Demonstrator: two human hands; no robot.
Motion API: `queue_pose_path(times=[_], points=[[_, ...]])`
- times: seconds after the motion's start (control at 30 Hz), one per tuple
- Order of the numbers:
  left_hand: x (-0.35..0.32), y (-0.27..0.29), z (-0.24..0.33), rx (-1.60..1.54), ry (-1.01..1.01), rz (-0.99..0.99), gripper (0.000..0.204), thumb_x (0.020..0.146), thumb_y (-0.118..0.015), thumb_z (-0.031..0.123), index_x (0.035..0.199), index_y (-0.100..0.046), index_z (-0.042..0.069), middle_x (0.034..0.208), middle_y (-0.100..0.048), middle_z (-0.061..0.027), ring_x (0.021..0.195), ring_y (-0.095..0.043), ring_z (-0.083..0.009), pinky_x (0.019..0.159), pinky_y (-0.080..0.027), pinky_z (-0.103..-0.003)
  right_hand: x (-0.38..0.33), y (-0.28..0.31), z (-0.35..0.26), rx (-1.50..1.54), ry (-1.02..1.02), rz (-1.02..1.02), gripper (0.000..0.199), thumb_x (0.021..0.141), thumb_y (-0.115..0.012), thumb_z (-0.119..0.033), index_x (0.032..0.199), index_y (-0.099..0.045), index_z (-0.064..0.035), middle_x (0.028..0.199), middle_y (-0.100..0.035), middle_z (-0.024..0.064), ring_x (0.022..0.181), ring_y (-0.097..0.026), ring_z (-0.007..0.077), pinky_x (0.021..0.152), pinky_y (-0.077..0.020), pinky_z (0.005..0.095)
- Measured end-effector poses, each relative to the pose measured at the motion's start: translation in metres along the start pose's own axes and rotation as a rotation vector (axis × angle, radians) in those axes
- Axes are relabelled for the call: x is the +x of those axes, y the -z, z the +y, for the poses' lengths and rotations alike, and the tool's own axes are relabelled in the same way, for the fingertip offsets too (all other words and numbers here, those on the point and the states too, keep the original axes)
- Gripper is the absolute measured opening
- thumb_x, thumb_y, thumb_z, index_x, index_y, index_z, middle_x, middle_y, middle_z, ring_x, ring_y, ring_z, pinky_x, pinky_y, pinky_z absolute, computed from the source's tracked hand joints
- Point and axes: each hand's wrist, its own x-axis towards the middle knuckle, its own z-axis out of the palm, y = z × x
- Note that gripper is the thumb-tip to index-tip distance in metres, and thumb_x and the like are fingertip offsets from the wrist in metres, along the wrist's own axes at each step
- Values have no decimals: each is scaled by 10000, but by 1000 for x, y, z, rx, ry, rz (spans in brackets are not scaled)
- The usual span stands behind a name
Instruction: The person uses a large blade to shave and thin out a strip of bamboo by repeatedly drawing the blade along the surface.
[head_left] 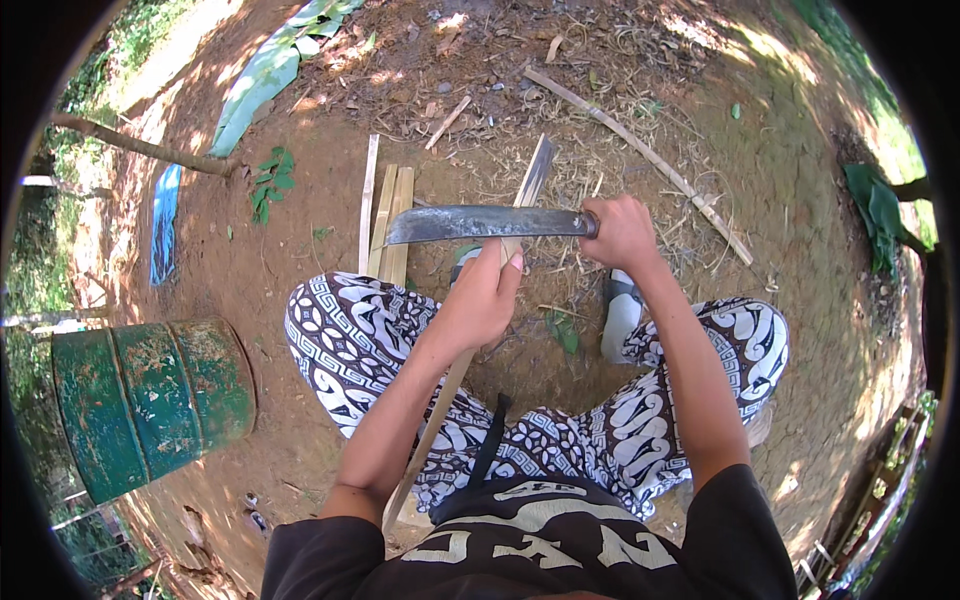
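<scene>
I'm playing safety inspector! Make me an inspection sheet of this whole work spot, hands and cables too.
Surface: bare brown earth, with patches of sun and shade.
Job's things: machete crosses above a long bamboo-like strip; whether they touch, I can't tell.
Clutter: pale shavings ahead, three flat strips ahead on the left, a long thin stick ahead on the right.
Hands: left hand holds the bamboo-like strip, close to the machete; right hand grips the machete.
Cables: nothing seen.
Surroundings: rusty green drum and blue stringy material, both on the left.
</scene>
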Motion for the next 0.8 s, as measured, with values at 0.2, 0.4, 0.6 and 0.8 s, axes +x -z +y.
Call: queue_pose_path(times=[0.2,0.4,0.6,0.8], points=[[-23,5,14,-516,309,-176,204,1050,-454,235,1160,-466,63,660,-377,49,506,-361,-44,434,-310,-232,28,-18,121,18,-584,59,316,791,-545,-217,938,-714,7,897,-692,266,881,-677,433,829,-519,522],[-4,24,13,-446,289,-82,241,1056,-441,281,1208,-441,93,637,-310,85,487,-278,-19,407,-261,-217,17,10,21,305,-626,149,275,802,-553,-216,779,-672,31,755,-663,256,771,-664,435,725,-513,494],[-8,25,25,-652,431,-129,235,1056,-443,263,1217,-444,91,655,-323,77,481,-267,-25,407,-253,-214,-4,24,-32,353,-117,74,154,719,-631,-165,675,-611,-18,576,-570,194,588,-606,395,602,-494,444],[-8,24,31,-684,358,-144,213,1060,-430,240,1212,-456,92,635,-320,76,479,-268,-23,406,-237,-211,-11,19,-45,316,-14,41,147,711,-671,-158,668,-612,-31,556,-538,187,579,-579,403,565,-463,453]])
